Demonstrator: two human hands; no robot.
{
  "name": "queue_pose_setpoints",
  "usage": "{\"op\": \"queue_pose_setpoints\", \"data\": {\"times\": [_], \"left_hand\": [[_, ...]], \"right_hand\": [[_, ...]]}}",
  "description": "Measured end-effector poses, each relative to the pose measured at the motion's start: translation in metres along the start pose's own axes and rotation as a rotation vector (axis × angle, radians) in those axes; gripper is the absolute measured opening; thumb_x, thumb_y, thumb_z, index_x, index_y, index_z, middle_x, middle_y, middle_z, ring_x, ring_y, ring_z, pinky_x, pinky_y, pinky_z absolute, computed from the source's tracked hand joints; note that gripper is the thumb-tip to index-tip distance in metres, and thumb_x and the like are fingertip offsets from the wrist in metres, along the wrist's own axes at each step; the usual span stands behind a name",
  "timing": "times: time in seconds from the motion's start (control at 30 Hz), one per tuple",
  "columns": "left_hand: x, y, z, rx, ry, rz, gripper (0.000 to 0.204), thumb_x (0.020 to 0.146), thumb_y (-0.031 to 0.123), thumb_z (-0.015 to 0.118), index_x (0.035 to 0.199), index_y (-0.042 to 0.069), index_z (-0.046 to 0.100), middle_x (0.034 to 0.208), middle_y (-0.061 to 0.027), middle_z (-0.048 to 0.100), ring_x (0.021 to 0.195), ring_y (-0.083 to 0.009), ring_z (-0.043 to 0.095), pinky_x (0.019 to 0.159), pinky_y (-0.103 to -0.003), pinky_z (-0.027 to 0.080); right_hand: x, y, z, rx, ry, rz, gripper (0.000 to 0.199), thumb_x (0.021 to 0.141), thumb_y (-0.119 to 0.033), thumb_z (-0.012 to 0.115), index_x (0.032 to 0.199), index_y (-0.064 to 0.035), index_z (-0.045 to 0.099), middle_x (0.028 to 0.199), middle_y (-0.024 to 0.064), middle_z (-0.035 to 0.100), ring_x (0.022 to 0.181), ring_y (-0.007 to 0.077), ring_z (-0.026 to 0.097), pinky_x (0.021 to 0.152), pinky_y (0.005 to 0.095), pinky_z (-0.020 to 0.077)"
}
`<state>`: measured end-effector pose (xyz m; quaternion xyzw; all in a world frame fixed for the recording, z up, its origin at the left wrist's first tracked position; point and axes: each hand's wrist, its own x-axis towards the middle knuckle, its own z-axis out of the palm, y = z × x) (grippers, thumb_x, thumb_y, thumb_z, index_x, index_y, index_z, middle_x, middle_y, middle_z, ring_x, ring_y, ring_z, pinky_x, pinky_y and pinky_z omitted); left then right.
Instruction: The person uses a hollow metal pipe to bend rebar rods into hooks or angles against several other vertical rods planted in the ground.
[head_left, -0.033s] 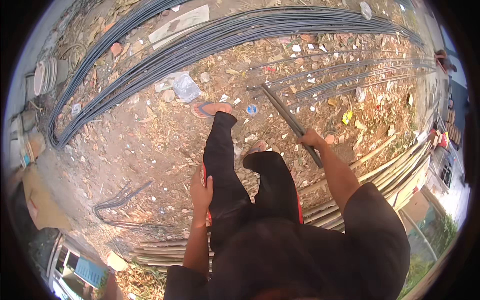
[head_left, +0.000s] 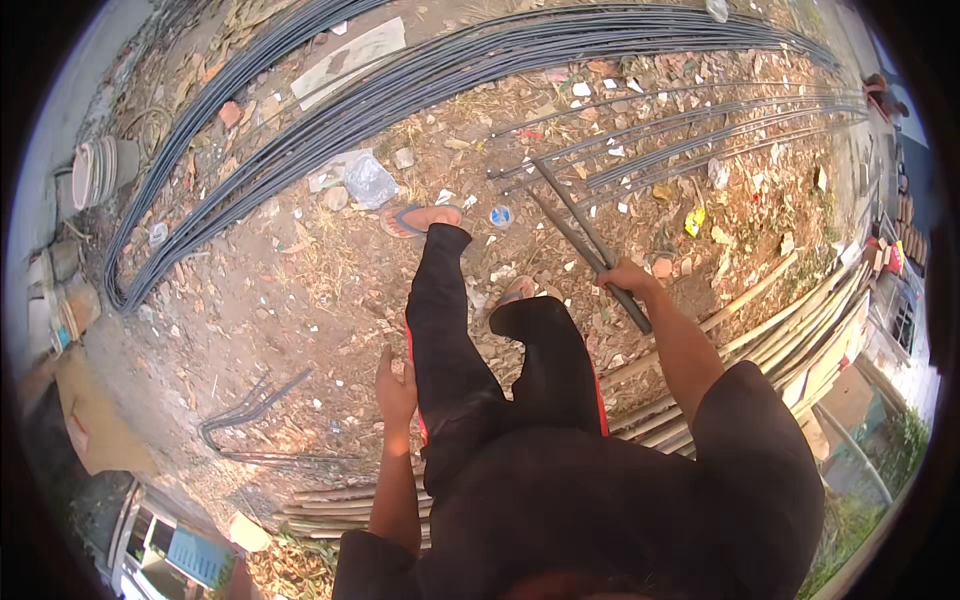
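In my right hand are two long dark pipe-like bars, gripped near their closer ends. The fingers are wrapped round them, and their far ends splay apart above the littered ground. Just beyond those ends lie thin steel rods, running off to the right. My left hand hangs beside my left thigh, fingers apart, holding nothing. A small bent bundle of rods rests on the dirt to its left. My sandalled left foot is forward on the ground.
A large bundle of long grey rods curves across the far side. Wooden poles are stacked at the right, with more poles behind me. A clear plastic bag and rubble lie ahead. White buckets stand far left.
The far ends of the two bars have spread apart in my right hand. My left hand has come away from my thigh, a little to the left.
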<state>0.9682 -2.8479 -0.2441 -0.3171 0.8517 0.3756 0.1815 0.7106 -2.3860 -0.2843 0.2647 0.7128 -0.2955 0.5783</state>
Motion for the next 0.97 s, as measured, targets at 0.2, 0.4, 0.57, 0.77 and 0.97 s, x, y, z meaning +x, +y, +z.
{"op": "queue_pose_setpoints", "data": {"times": [0.2, 0.4, 0.57, 0.77, 0.97], "left_hand": [[-0.157, -0.133, -0.014, 0.489, -0.728, -0.511, 0.051, 0.09, 0.031, 0.064, 0.132, 0.002, 0.057, 0.112, -0.0237, 0.069, 0.105, -0.0352, 0.066, 0.087, -0.043, 0.053], [-0.203, -0.058, -0.076, 0.096, -0.635, -0.609, 0.048, 0.093, 0.03, 0.063, 0.131, 0.003, 0.059, 0.108, -0.0175, 0.07, 0.097, -0.0284, 0.067, 0.078, -0.038, 0.052], [-0.162, 0.016, -0.099, -0.036, -0.494, -0.487, 0.045, 0.094, 0.03, 0.062, 0.131, 0.003, 0.06, 0.105, -0.0124, 0.071, 0.09, -0.0226, 0.068, 0.072, -0.034, 0.052], [-0.097, 0.126, -0.089, 0.109, -0.47, -0.094, 0.046, 0.096, 0.03, 0.062, 0.131, 0.001, 0.06, 0.107, -0.0109, 0.072, 0.085, -0.0195, 0.069, 0.068, -0.032, 0.051], [-0.208, 0.312, -0.042, 0.059, -0.866, 0.549, 0.048, 0.097, 0.029, 0.063, 0.136, 0.003, 0.057, 0.118, -0.0141, 0.07, 0.109, -0.0221, 0.066, 0.09, -0.032, 0.049]], "right_hand": [[-0.106, 0.227, 0.06, 0.282, 0.062, 0.053, 0.028, 0.07, -0.017, 0.081, 0.083, 0.0049, 0.069, 0.072, 0.0142, 0.069, 0.061, 0.0259, 0.068, 0.054, 0.0394, 0.0543], [-0.152, 0.437, 0.16, 0.191, 0.113, 0.24, 0.04, 0.065, -0.027, 0.082, 0.09, 0.002, 0.07, 0.081, 0.0128, 0.071, 0.07, 0.0242, 0.071, 0.058, 0.0408, 0.0566], [-0.222, 0.516, 0.226, 0.73, 0.265, 0.267, 0.026, 0.064, -0.019, 0.08, 0.08, 0.0009, 0.073, 0.073, 0.0137, 0.07, 0.059, 0.0271, 0.066, 0.056, 0.0394, 0.0542], [-0.245, 0.562, 0.383, 1.034, 0.274, 0.446, 0.019, 0.073, -0.016, 0.078, 0.079, 0.0003, 0.069, 0.067, 0.0121, 0.064, 0.057, 0.0231, 0.063, 0.051, 0.0392, 0.0504], [-0.296, 0.519, 0.464, 1.226, 0.226, 0.283, 0.015, 0.08, -0.016, 0.072, 0.084, -0.001, 0.071, 0.07, 0.0156, 0.068, 0.057, 0.0261, 0.066, 0.055, 0.0423, 0.0548]]}}
